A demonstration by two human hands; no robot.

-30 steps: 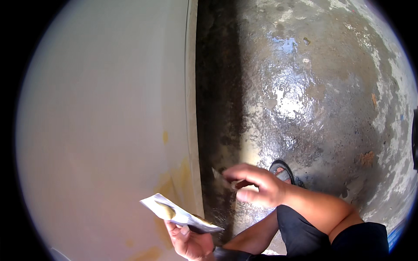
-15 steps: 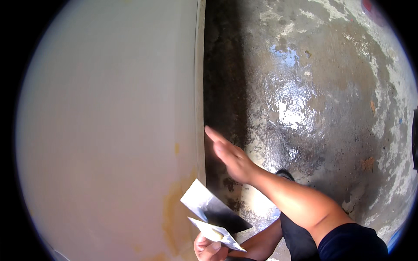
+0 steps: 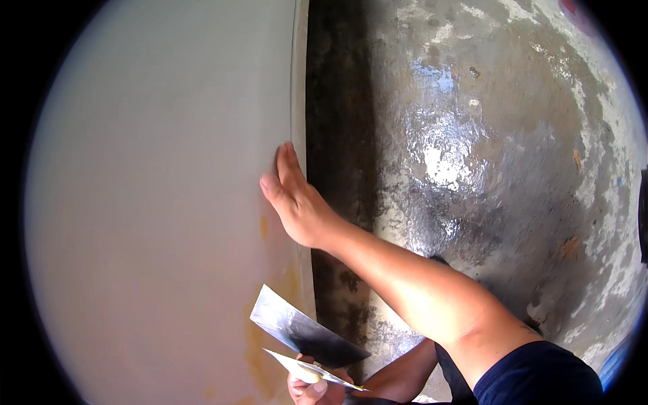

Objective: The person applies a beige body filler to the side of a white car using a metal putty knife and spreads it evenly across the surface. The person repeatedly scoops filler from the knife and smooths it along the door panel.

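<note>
My left hand (image 3: 314, 390), low in the picture, is closed on two thin flat plates. The upper one is a shiny metal plate (image 3: 297, 327), bright at one end and dark at the other. Below it, tilted nearly edge-on, is a pale plate (image 3: 287, 361) bearing a small cream-yellow dab by my thumb. My right hand (image 3: 297, 202) is open, fingers stretched out, at the right edge of a large whitish panel (image 3: 162, 202). Its fingertips appear to touch the panel near that edge. Yellowish smears mark the panel between and beside my hands.
The panel fills the left side, its long straight edge (image 3: 301, 81) running up the picture. To the right lies a worn, stained concrete floor (image 3: 499, 202) with bright reflections. A dark shadow band borders the panel. Part of a dark shoe shows behind my right forearm.
My right hand has moved left and up from beside the panel edge onto it. The two plates in my left hand have shifted left and tilted flatter.
</note>
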